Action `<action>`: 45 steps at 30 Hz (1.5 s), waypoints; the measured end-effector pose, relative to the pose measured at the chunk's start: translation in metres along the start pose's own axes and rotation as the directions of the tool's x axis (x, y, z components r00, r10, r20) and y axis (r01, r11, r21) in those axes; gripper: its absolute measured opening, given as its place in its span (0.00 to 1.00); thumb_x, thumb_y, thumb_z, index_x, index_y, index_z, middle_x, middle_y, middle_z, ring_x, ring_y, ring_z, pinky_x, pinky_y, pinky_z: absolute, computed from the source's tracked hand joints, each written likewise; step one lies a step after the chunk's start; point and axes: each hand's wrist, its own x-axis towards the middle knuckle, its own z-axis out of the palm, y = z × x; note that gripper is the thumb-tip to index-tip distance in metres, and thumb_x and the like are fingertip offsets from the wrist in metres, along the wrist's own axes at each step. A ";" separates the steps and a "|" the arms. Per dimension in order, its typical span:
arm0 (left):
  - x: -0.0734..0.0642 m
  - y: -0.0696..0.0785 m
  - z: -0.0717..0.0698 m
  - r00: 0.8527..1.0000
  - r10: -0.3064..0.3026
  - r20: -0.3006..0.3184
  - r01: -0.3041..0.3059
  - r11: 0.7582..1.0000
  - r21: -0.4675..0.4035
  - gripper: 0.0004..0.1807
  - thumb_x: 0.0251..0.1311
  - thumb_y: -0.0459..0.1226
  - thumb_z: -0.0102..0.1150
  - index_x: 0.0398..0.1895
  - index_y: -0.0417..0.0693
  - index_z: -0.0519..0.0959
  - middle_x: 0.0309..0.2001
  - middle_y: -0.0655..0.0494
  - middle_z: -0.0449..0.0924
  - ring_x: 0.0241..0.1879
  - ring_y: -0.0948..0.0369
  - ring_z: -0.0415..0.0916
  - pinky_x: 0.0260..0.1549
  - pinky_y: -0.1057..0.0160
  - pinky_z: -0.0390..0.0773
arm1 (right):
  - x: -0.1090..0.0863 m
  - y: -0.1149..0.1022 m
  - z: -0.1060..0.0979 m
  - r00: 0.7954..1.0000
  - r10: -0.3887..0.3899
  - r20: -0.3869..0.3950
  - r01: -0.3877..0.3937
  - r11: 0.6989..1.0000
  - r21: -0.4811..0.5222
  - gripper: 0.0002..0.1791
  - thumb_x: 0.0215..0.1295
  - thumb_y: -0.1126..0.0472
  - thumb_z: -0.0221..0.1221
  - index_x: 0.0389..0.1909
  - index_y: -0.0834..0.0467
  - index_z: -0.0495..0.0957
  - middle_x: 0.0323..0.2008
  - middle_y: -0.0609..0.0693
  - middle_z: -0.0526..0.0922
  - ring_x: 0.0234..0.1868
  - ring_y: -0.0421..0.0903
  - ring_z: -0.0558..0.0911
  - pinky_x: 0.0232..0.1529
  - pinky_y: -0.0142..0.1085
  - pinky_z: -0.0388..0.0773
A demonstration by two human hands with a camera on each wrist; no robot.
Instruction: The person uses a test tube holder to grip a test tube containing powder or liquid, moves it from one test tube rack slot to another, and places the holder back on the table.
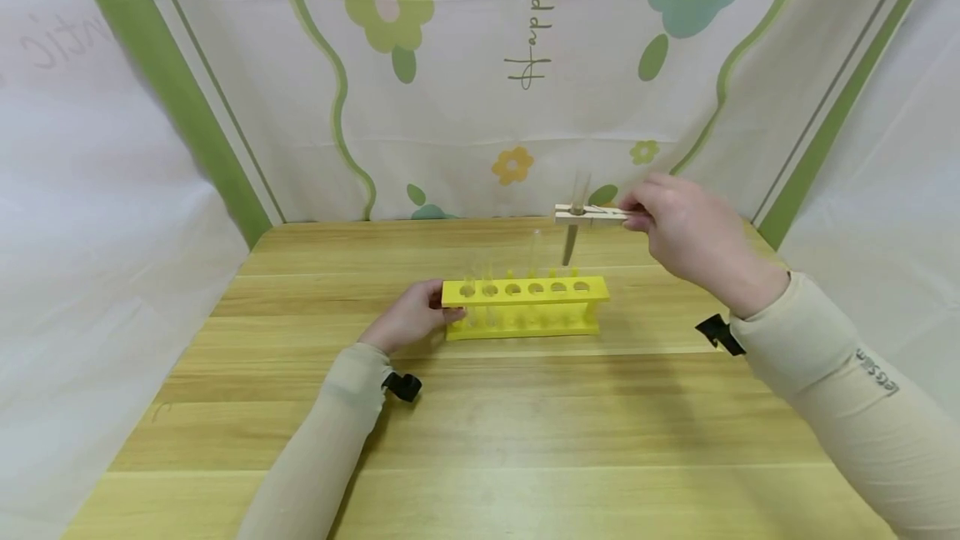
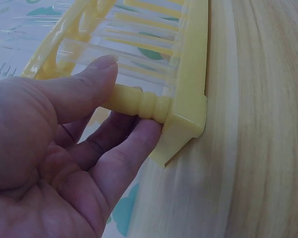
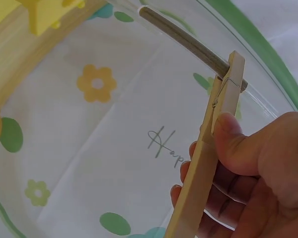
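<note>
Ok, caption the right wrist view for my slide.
Right hand grips wooden clamp around test tube with dark contents.

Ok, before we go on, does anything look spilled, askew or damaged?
Nothing stands out: no spill or breakage shows. The yellow rack stands upright, its end gripped by the left hand. Only the tube with dark contents leans slightly, in the wooden clamp the right hand holds.
</note>
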 end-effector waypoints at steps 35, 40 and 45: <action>-0.001 -0.001 -0.001 1.000 -0.002 0.000 0.002 1.000 0.000 0.12 0.67 0.41 0.63 0.49 0.47 0.79 0.42 0.53 0.81 0.42 0.52 0.76 0.42 0.57 0.77 | 0.021 -0.023 -0.029 0.999 -0.027 -0.041 0.025 0.999 -0.043 0.02 0.66 0.67 0.64 0.38 0.60 0.83 0.35 0.51 0.82 0.35 0.52 0.82 0.32 0.50 0.77; 0.000 -0.002 -0.001 1.000 0.004 0.004 -0.004 1.000 0.000 0.11 0.66 0.42 0.63 0.48 0.49 0.79 0.42 0.53 0.81 0.42 0.52 0.76 0.42 0.57 0.77 | 0.023 -0.027 -0.029 1.000 -0.015 -0.023 0.014 0.999 -0.038 0.02 0.66 0.67 0.63 0.38 0.61 0.83 0.36 0.52 0.83 0.37 0.52 0.82 0.33 0.50 0.77; 0.002 -0.003 -0.001 1.000 0.006 0.000 -0.006 1.000 0.000 0.11 0.66 0.42 0.64 0.48 0.51 0.79 0.43 0.54 0.81 0.42 0.53 0.77 0.43 0.57 0.77 | 0.023 -0.029 -0.026 1.000 -0.009 -0.009 0.008 0.999 -0.035 0.02 0.66 0.67 0.64 0.38 0.61 0.83 0.36 0.52 0.83 0.37 0.53 0.81 0.33 0.50 0.78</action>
